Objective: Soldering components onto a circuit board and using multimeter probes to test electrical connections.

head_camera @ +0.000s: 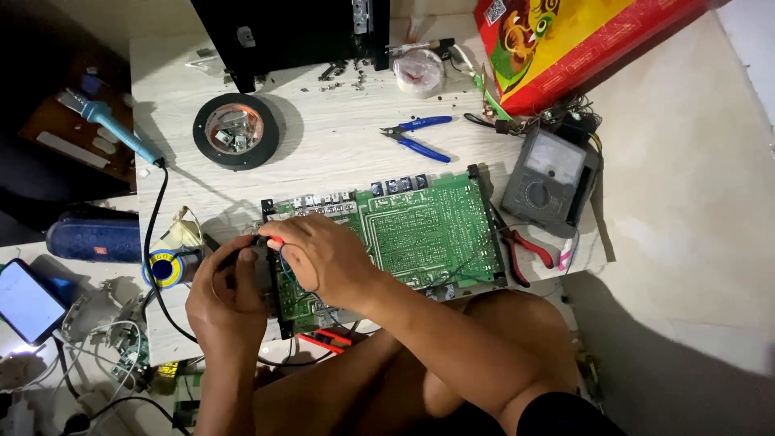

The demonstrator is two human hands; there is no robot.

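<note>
A large green circuit board [428,230] in a black frame lies on the low white table [339,149]. My left hand [228,297] is closed around a thin black probe at the board's left edge, and a black lead runs down from it. My right hand [321,258] rests on the left part of the board, pinching a red-tipped probe [274,240] right beside the left hand. Both probe tips meet at the board's left end and are partly hidden by my fingers.
A grey analogue multimeter [549,182] sits to the right of the board, with red-handled pliers [525,250] beside it. Blue cutters [420,137], a black tape roll [236,131], a blue-handled soldering iron [113,125] and a solder spool [165,266] lie around. A phone [28,300] is at the left.
</note>
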